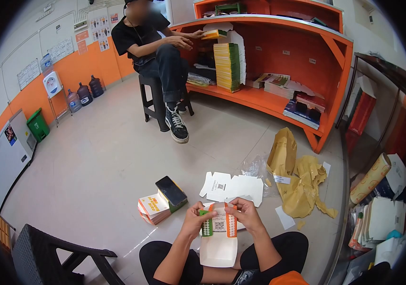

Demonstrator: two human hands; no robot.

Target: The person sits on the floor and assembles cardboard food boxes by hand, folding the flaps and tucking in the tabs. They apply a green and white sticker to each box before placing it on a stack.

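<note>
A partly folded cardboard food box is held up over my lap, white inside with green and orange printed sides and a QR code. My left hand pinches its upper left corner at the green side. At the upper right corner, by the orange side, my right hand grips it with thumb and fingers. Just beyond my hands, flat white box blanks lie on the floor. To the left is a stack of printed cardboard with a black phone resting on it.
Torn brown wrapping paper and clear plastic lie on the right. A person sits on a black stool ahead, hands at a tall box stack in an orange shelf. A black stool stands near left.
</note>
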